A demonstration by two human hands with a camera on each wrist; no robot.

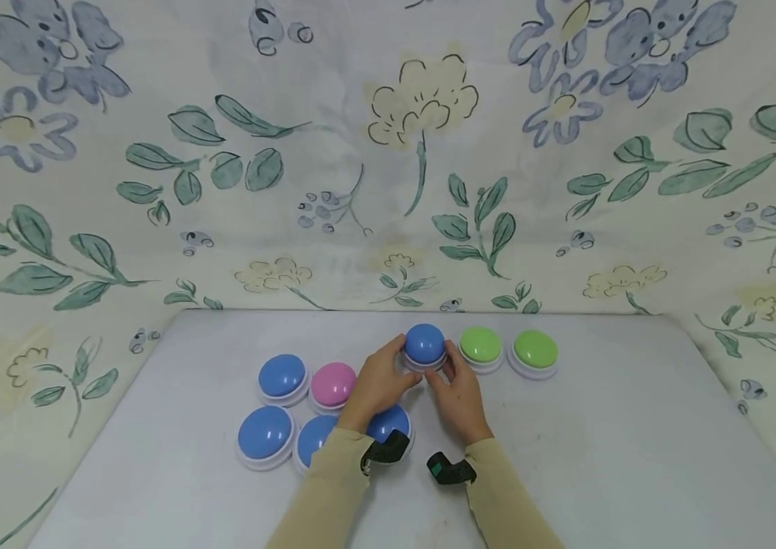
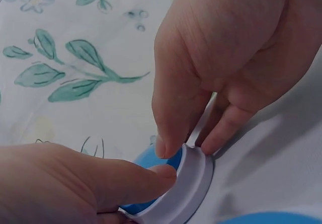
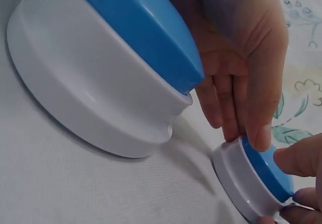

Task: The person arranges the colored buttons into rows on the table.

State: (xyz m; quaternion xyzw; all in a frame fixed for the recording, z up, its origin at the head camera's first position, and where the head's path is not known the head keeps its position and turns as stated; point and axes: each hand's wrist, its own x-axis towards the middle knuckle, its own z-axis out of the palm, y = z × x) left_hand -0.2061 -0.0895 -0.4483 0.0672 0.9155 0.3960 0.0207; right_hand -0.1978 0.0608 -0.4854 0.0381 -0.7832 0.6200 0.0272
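Observation:
A blue dome push button with a white round base stands near the back edge of the white table. My left hand holds its left side and my right hand its right side. Both thumbs are at the button's near side, with the other fingers round its rim. In the left wrist view the held button's white base shows between the two hands. Two green push buttons, one nearer and one farther right, stand in a row right of the blue one.
Left of my hands stand a pink push button and several blue ones, including a back-left one and a front-left one. My left forearm partly covers another blue button. A floral cloth hangs behind the table.

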